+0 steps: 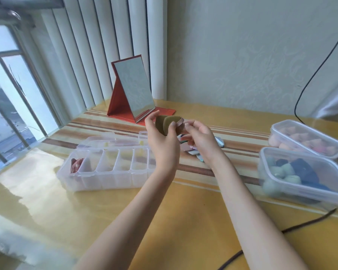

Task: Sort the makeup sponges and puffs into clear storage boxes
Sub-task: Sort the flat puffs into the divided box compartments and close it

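two bare forearms reach in from the bottom edge over a glossy yellow counter [109, 221] with brown and white stripes further back. a dark cable [293, 228] lies on it at lower right.

left hand [162, 139] raised above the counter, thumb and fingers pinching a small stack of flat olive-brown puffs [167, 124], held edge-up and fanned. right hand [200, 138] just beside it, fingers curled, fingertips at the right edge of the same stack where a pinkish band shows; whether it truly grips the stack or only touches it, cannot tell.

below and behind the right hand, a loose pile [195, 152] of mixed puffs lies on the counter, partly hidden, white, teal and pink edges showing.

left of the hands: divided box [105, 168], clear, lid open and lying back. its leftmost compartment holds red-patterned puffs [77, 165]; the other compartments look bare, though the hand covers the right end.

right side: two clear lidded boxes, touching or nearly so. near box [302, 176] holds green and dark blue sponges. far box [306, 140] holds pink sponges.

back of counter: red folding mirror [134, 90] standing open, against pale vertical blinds. window at far left. a black cord [318, 69] hangs down the wall at right.
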